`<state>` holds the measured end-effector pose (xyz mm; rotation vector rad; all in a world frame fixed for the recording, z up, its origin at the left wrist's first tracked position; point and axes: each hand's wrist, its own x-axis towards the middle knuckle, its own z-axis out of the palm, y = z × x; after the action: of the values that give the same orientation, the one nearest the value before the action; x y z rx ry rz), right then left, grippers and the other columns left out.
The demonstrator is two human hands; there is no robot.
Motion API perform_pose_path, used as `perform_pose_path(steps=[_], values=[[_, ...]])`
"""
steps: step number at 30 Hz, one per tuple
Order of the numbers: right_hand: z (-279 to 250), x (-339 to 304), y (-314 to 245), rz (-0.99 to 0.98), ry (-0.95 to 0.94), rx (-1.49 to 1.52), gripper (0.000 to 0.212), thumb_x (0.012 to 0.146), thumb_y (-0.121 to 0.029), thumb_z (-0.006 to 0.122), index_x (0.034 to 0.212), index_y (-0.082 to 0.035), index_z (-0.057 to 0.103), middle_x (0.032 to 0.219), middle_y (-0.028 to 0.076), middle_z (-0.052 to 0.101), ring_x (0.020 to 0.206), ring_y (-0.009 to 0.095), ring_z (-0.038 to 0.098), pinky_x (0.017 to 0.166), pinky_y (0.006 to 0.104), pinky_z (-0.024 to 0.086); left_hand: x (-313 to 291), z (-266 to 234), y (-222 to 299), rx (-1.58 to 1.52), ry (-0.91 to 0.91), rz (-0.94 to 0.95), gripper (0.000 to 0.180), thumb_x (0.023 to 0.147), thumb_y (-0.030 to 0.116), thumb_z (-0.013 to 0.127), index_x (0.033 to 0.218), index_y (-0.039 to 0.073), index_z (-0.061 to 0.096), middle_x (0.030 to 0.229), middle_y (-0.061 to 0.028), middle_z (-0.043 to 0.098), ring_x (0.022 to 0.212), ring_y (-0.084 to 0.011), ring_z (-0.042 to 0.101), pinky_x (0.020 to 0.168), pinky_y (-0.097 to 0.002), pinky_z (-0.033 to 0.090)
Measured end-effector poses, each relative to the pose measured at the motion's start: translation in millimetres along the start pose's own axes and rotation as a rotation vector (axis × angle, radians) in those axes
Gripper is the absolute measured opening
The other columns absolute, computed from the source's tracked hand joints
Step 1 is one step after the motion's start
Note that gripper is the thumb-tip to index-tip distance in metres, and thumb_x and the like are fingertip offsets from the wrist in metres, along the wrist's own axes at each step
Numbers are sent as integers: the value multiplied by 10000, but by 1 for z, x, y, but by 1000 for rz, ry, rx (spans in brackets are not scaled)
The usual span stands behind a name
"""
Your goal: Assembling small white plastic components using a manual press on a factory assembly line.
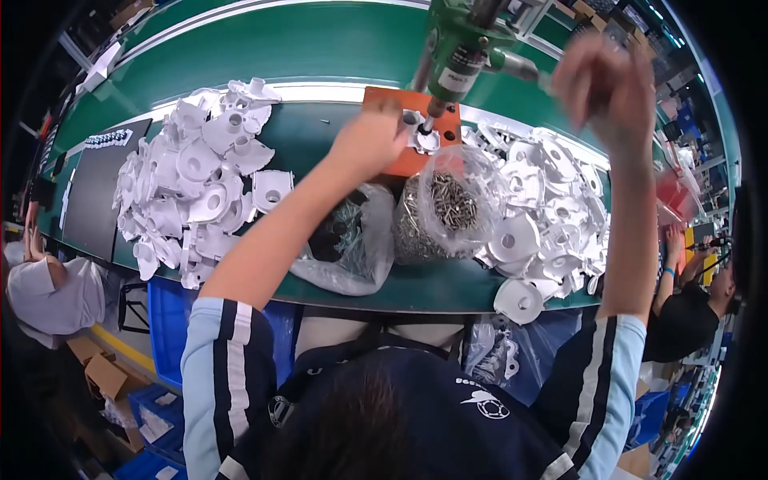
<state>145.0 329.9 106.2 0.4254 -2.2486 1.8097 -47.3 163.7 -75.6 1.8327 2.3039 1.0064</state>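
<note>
Pressing down on a white plastic part (422,138) that sits on an orange fixture block (400,128), the left hand (370,142) lies with its fingers curled over the part's near edge, while the right hand (604,84) is raised and closed around the handle of a green powered screwdriver (464,52) that hangs from above, its bit touching the part on the block. Just in front of the block, toward the person, an open clear bag of metal screws (448,204) rests on the bench, and beside it to the left lies a second clear bag holding dark pieces (344,236). White moulded plastic parts are heaped in one pile on the left (196,176) and another on the right (552,216), both spreading to the near edge. The bench itself is a dark green work surface (304,136), with a green conveyor belt (280,52) running behind it past a pale rail. A black mat (92,192) covers the far left of the bench. Below the near edge stand blue plastic crates (168,320) and cardboard boxes (104,372) on the floor. Another person sits at the left margin (48,292), and one more at the right (692,308)
</note>
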Motion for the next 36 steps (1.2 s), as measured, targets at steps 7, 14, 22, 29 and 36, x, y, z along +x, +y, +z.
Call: perform_pose_path(steps=[7, 14, 22, 29, 36], values=[[-17, 44, 36, 444, 945, -2, 336, 900, -353, 486, 1029, -46, 534, 817, 67, 587, 744, 173, 571, 664, 293, 457, 27, -2, -19, 110, -257, 50, 501, 717, 294, 603, 1177, 134, 479, 1157, -155, 524, 1164, -357, 427, 1027, -589, 201], [69, -47, 13, 209, 474, -769, 294, 807, -111, 579, 1072, 12, 550, 1084, 81, 572, 1016, 171, 524, 844, 272, 396, 39, -62, -13, 201, -184, 40, 360, 701, 354, 609, 947, 91, 621, 898, -133, 639, 861, -285, 629, 759, -413, 487], [91, -43, 48, 163, 249, -1000, 187, 762, -27, 581, 948, -12, 568, 963, 121, 586, 878, 265, 563, 785, 329, 435, 50, -88, -86, 361, 88, -199, 479, 732, 426, 604, 1070, 89, 561, 1044, -179, 601, 990, -336, 576, 846, -413, 457], [43, -97, 88, 878, 39, -1393, 489, 721, -247, 675, 1158, -77, 536, 1082, 179, 549, 1020, 371, 496, 865, 432, 429, -76, -111, -19, 588, -504, -206, 580, 716, 378, 668, 1158, 45, 495, 889, -218, 627, 855, -359, 606, 723, -441, 471], [51, -90, 87, 950, 65, -1293, 447, 755, -233, 644, 1164, -104, 517, 1095, 183, 513, 1002, 354, 518, 849, 422, 439, -158, -88, -9, 505, -481, -393, 559, 724, 318, 689, 1175, 67, 474, 787, -202, 629, 762, -367, 611, 675, -440, 470]])
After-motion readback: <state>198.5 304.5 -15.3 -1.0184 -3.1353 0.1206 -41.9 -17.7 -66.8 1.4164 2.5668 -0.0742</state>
